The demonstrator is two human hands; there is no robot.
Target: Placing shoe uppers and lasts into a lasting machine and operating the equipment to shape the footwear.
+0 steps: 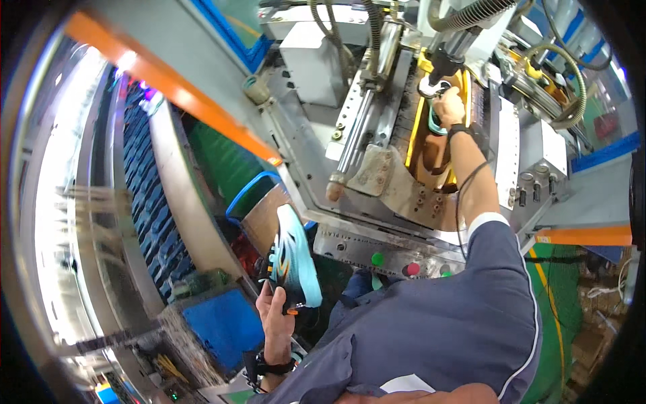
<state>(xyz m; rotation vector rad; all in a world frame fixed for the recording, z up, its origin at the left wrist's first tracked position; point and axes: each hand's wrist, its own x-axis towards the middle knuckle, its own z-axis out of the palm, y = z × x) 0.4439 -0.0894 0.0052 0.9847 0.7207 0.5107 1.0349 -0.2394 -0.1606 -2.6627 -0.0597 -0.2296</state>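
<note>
My left hand (276, 323) is closed round the heel end of a sneaker (293, 259), black and light blue with orange bits, its toe pointing up and away from me. The pale blue sole faces right. My right hand (450, 108) reaches deep into the press machine (404, 188), its fingers bent at a dark, round-ended metal part (447, 66). Under that hand a teal-edged piece (436, 125) shows in the yellow-sided slot; the hand covers most of it. What the right fingers grip is hidden.
A conveyor with a dark blue rippled belt (145, 195) runs along the left. Below it lies a blue pad (219, 326). Coloured buttons line the front panel (336, 246). Orange-edged frame bars (175, 87) flank the machine. A loose black cable (464, 195) crosses my right forearm.
</note>
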